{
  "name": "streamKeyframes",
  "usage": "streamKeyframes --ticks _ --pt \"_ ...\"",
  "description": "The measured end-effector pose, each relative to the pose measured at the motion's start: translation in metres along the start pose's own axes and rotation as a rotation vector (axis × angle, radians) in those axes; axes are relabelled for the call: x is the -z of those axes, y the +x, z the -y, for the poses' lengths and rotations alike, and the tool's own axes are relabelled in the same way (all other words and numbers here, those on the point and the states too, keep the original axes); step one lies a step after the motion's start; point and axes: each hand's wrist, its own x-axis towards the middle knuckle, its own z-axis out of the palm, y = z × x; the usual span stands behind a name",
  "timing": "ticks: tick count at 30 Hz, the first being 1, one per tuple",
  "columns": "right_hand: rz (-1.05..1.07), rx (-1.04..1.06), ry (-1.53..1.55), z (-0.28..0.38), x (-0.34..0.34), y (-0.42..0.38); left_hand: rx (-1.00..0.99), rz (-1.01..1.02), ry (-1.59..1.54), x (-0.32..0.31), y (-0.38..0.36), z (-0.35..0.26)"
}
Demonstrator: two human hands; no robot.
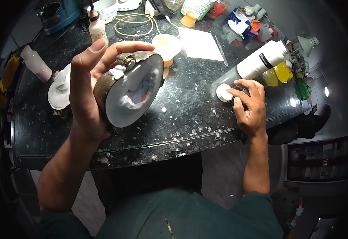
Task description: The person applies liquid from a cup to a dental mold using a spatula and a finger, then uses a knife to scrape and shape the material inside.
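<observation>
My left hand (pixel 87 95) is raised over the table's left half, fingers and thumb wrapped round an oval metal dental flask half (pixel 133 89). White plaster fills the flask half, with a hollowed, arch-like impression and a small reddish patch in its middle. White lumps cling to its upper rim. At the right, my right hand (pixel 251 105) is low over the table, its fingers bent and apart. Its index fingertip overlaps a white ridged cap (pixel 224 92); the thumb tip is close to the cap's edge. Just beyond is a white bottle (pixel 259 61) with a black band.
Another plaster-filled piece (pixel 61 88) lies left, near a pale bottle (pixel 36 63). Behind are a dropper bottle (pixel 97 30), a bowl (pixel 166 44), a white sheet (pixel 201 44), a looped cable (pixel 132 24) and a blue machine (pixel 58 16). Clutter (pixel 247 24) crowds the right rear.
</observation>
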Motion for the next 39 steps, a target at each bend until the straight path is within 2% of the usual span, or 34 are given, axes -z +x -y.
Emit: streamKeyframes --ticks 6,9,10,11,14,16,19,20,22,25,27,29,30,32,33,35,39 --pt "0.002 0.021 -0.026 0.002 -0.004 -0.003 -0.187 0.073 0.094 0.009 -0.005 0.011" --pt "-0.084 0.019 -0.003 0.011 0.002 0.002 -0.277 0.083 0.156 0.020 -0.013 0.011" --pt "-0.123 0.022 0.049 0.019 0.004 0.004 -0.229 0.137 0.284 0.019 -0.012 -0.001" --pt "-0.162 0.022 0.101 0.028 0.005 0.006 -0.234 0.154 0.148 0.022 -0.013 0.005" --pt "-0.199 0.198 0.132 0.061 0.003 0.015 -0.322 0.186 0.222 0.021 -0.011 0.007" --pt "-0.166 0.320 0.085 0.082 -0.002 0.019 -0.173 0.127 -0.018 0.020 -0.011 0.005" --pt "-0.063 0.475 0.016 0.100 -0.009 0.032 -0.120 0.048 -0.146 0.014 -0.014 0.002" --pt "-0.001 0.466 0.035 0.105 -0.008 0.037 -0.119 0.044 -0.144 0.013 -0.013 -0.003" --pt "0.052 0.466 0.052 0.109 -0.005 0.045 0.298 -0.050 -0.337 0.011 -0.010 -0.013" --pt "0.112 0.487 0.068 0.110 -0.006 0.050 0.283 -0.118 -0.479 0.011 -0.013 -0.004" --pt "0.134 0.476 0.072 0.111 -0.005 0.051 0.249 -0.104 -0.439 0.013 -0.013 0.000" --pt "0.131 0.466 0.061 0.110 -0.005 0.051 0.070 -0.033 -0.265 0.016 -0.014 0.006" --pt "0.125 0.456 0.050 0.110 -0.006 0.050 0.070 -0.034 -0.265 0.015 -0.013 0.004" --pt "0.124 0.450 0.056 0.108 -0.008 0.049 0.293 -0.111 -0.450 0.012 -0.012 -0.005" --pt "0.123 0.443 0.062 0.108 -0.008 0.048 0.293 -0.111 -0.450 0.011 -0.011 -0.009" --pt "0.123 0.440 0.067 0.108 -0.007 0.048 0.291 0.008 -0.025 0.009 -0.009 -0.015" --pt "0.132 0.443 0.059 0.109 -0.008 0.048 0.418 -0.072 -0.194 0.007 -0.008 -0.016"
